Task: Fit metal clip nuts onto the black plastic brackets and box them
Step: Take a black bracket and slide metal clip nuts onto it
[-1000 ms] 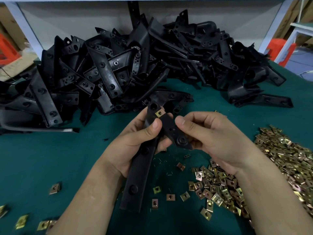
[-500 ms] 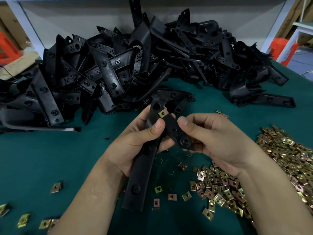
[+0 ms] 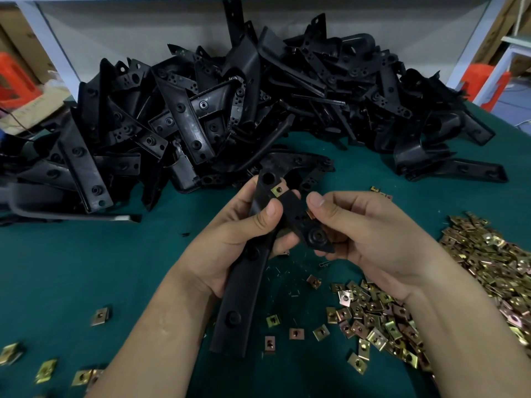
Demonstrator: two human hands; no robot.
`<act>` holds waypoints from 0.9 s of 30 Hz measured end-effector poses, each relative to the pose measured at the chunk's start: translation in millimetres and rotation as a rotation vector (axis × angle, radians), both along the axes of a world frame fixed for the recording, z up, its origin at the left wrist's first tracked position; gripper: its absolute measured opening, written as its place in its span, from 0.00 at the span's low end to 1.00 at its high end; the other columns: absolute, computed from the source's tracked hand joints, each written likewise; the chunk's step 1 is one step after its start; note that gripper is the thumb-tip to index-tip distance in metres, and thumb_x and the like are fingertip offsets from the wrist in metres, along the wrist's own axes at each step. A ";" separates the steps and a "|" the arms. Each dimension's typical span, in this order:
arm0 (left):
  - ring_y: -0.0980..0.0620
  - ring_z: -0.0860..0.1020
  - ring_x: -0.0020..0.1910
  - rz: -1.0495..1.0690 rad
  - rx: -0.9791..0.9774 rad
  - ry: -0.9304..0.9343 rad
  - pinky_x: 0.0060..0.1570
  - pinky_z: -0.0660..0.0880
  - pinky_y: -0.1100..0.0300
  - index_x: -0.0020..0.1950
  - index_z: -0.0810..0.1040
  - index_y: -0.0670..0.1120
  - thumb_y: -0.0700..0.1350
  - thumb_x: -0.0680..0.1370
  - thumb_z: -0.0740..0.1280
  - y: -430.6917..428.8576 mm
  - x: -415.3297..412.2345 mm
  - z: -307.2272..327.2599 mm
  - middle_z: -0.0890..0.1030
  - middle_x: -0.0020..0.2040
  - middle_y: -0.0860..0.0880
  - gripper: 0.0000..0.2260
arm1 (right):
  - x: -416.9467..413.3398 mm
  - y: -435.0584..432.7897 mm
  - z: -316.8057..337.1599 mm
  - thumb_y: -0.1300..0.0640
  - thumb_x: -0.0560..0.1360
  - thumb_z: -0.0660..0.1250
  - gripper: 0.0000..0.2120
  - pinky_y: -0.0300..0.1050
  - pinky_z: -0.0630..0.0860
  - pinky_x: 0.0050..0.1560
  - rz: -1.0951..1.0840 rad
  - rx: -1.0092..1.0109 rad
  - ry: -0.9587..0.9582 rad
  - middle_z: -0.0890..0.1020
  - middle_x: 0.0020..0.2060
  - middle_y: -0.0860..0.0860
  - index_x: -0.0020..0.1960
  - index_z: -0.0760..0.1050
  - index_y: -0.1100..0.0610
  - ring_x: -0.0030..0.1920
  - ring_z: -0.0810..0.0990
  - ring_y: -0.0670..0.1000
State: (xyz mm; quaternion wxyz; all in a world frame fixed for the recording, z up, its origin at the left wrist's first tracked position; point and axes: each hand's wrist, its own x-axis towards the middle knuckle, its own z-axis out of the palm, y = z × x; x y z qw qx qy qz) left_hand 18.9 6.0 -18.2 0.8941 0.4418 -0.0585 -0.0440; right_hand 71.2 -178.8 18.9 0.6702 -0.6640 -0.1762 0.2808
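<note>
A long black plastic bracket (image 3: 240,297) stands slanted in the middle, and my left hand (image 3: 230,239) grips its upper part with the thumb across the front. One brass clip nut (image 3: 277,190) sits clipped on the bracket's top edge. My right hand (image 3: 365,234) holds the bracket's short right arm and pinches a second clip nut (image 3: 310,214) against its edge, mostly hidden by the fingers. The thumb of that hand is raised just above the arm.
A big heap of black brackets (image 3: 230,110) fills the back of the green table (image 3: 86,268). A pile of loose clip nuts (image 3: 474,282) lies at the right, with scattered ones (image 3: 100,315) at the front left. No box is in view.
My right thumb has lifted off the bracket's short arm, and a second clip nut now shows at that arm's edge. The bracket and my left hand have hardly moved.
</note>
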 end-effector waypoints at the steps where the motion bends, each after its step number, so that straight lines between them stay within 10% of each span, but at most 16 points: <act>1: 0.52 0.85 0.51 -0.004 0.003 -0.005 0.43 0.82 0.62 0.56 0.84 0.52 0.45 0.69 0.78 0.1 0.3 -0.5 0.85 0.52 0.50 0.16 | -0.4 -0.1 0.4 0.44 0.68 0.71 0.15 0.37 0.75 0.32 0.005 -0.005 -0.008 0.84 0.36 0.58 0.38 0.80 0.56 0.32 0.80 0.48; 11: 0.53 0.82 0.38 0.023 0.078 -0.094 0.39 0.79 0.62 0.63 0.71 0.42 0.43 0.75 0.72 2.5 2.5 -2.8 0.81 0.44 0.48 0.19 | -5.2 5.7 0.5 0.43 0.69 0.71 0.21 0.46 0.68 0.37 0.014 -0.024 -0.084 0.81 0.42 0.68 0.36 0.73 0.62 0.37 0.74 0.56; 19: 0.55 0.81 0.39 0.016 0.228 -0.148 0.38 0.78 0.64 0.67 0.69 0.38 0.39 0.77 0.67 5.4 1.9 -2.7 0.83 0.49 0.51 0.19 | -4.1 4.4 -0.8 0.45 0.76 0.68 0.17 0.43 0.64 0.35 0.179 -0.043 -0.097 0.84 0.37 0.50 0.35 0.73 0.55 0.35 0.75 0.48; 22: 0.54 0.78 0.38 0.063 0.227 -0.103 0.37 0.77 0.63 0.65 0.73 0.42 0.42 0.75 0.71 4.3 4.7 -7.4 0.83 0.50 0.51 0.19 | -1.8 4.7 -5.5 0.40 0.75 0.67 0.24 0.45 0.68 0.39 0.128 -0.118 -0.116 0.84 0.41 0.50 0.46 0.74 0.64 0.37 0.78 0.47; 27: 0.54 0.78 0.43 0.144 0.178 -0.045 0.38 0.76 0.64 0.68 0.78 0.55 0.43 0.73 0.74 6.6 9.9 -13.1 0.83 0.56 0.52 0.24 | 0.0 6.6 -10.4 0.41 0.64 0.76 0.19 0.40 0.80 0.50 -0.060 -0.088 -0.289 0.85 0.44 0.46 0.50 0.82 0.50 0.47 0.83 0.44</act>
